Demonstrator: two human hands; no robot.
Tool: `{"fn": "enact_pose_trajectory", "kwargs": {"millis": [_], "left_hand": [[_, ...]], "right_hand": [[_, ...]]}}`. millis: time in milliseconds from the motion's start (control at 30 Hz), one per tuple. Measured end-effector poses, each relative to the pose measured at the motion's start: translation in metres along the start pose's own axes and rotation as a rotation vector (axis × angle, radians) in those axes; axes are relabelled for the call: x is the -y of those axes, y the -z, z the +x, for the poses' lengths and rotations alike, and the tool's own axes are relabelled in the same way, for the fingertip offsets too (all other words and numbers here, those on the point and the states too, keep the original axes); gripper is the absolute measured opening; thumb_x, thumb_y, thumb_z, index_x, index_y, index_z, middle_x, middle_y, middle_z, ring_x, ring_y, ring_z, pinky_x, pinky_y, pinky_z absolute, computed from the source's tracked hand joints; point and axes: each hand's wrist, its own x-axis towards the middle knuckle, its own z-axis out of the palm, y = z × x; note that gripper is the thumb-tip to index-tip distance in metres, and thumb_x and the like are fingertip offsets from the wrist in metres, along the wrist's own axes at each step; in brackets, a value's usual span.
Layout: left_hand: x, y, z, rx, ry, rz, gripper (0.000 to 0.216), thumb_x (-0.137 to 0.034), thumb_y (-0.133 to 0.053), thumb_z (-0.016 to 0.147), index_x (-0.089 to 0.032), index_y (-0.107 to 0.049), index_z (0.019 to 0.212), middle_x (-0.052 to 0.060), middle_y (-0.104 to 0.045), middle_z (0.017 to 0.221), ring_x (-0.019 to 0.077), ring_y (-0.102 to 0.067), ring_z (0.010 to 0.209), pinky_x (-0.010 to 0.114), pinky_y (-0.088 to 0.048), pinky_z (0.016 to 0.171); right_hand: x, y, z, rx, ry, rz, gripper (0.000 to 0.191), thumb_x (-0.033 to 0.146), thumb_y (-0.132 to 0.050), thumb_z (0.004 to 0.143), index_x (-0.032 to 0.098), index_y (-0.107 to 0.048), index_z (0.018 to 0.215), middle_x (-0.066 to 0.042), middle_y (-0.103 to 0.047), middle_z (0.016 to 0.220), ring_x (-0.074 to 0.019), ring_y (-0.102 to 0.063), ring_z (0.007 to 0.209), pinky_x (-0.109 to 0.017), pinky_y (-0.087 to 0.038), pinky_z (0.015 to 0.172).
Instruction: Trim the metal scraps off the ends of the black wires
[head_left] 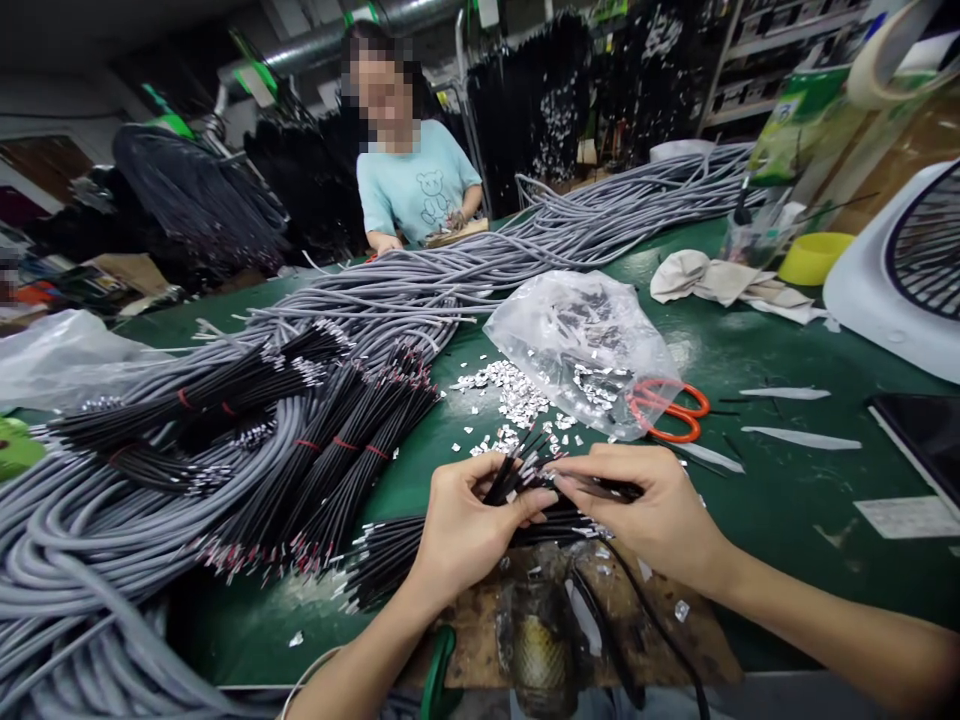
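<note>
Several short black wires (504,482) with reddish and silvery ends are pinched in my left hand (469,520), closed around them. My right hand (649,510) is closed on a dark slender tool (611,487), whose kind I cannot make out; its fingertips meet the wire ends beside my left thumb. Below both hands lies a bundle of black wires (390,550) with pale tips, partly hidden by my left hand. Just beyond, small silvery-white pieces (510,390) are scattered on the green table (795,560).
Tied black wire bundles (337,450) and long grey cables (420,275) cover the left and back. A plastic bag (585,340), orange-handled scissors (686,410), a fan (907,260) and a phone (922,440) lie right. A worn board (622,620) is nearest me. A person (420,180) sits opposite.
</note>
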Motion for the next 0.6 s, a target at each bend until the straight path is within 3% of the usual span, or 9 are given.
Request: {"fn": "enact_pose_trajectory", "kwargs": {"millis": [133, 233, 367, 467, 600], "left_hand": [[-0.003, 0.001, -0.002, 0.111, -0.014, -0.023, 0.018, -0.028, -0.065, 0.071, -0.012, -0.059, 0.065, 0.002, -0.062, 0.055, 0.0112, -0.055, 0.050, 0.019, -0.044, 0.049], [-0.004, 0.002, -0.002, 0.236, -0.024, -0.022, 0.021, -0.029, -0.059, 0.077, -0.011, -0.059, 0.066, 0.004, -0.062, 0.057, 0.0114, -0.055, 0.051, 0.020, -0.044, 0.051], [-0.005, 0.005, 0.001, 0.209, -0.058, 0.052, 0.022, -0.032, -0.053, 0.081, -0.012, -0.061, 0.075, 0.007, -0.065, 0.073, 0.0154, -0.058, 0.070, 0.024, -0.044, 0.066], [-0.007, 0.007, 0.005, 0.152, -0.090, 0.131, 0.025, -0.034, -0.051, 0.082, -0.012, -0.060, 0.077, 0.005, -0.062, 0.072, 0.0154, -0.055, 0.070, 0.025, -0.042, 0.067], [-0.005, 0.007, 0.007, 0.095, -0.102, 0.189, 0.025, -0.035, -0.050, 0.082, -0.013, -0.055, 0.070, 0.000, -0.051, 0.056, 0.0113, -0.045, 0.055, 0.022, -0.036, 0.055]], "right_hand": [[-0.001, 0.000, 0.002, -0.017, 0.020, -0.061, 0.019, 0.010, -0.056, 0.072, 0.018, -0.070, 0.083, 0.000, -0.064, 0.066, -0.0094, -0.053, 0.054, -0.020, -0.041, 0.049], [-0.005, 0.003, 0.006, -0.116, 0.018, -0.142, 0.015, 0.013, -0.055, 0.073, 0.017, -0.069, 0.079, -0.001, -0.066, 0.069, -0.0104, -0.054, 0.055, -0.021, -0.041, 0.050], [-0.010, 0.011, 0.013, -0.258, -0.042, -0.294, 0.021, 0.027, -0.054, 0.078, 0.013, -0.067, 0.069, -0.002, -0.061, 0.058, -0.0117, -0.051, 0.050, -0.023, -0.039, 0.047], [-0.011, 0.012, 0.013, -0.186, -0.055, -0.298, 0.023, 0.031, -0.053, 0.081, 0.014, -0.066, 0.073, -0.003, -0.062, 0.064, -0.0132, -0.055, 0.057, -0.024, -0.042, 0.053], [-0.008, 0.007, 0.009, -0.050, -0.033, -0.239, 0.027, 0.032, -0.055, 0.080, 0.018, -0.063, 0.102, -0.004, -0.064, 0.093, -0.0157, -0.059, 0.083, -0.028, -0.046, 0.075]]}}
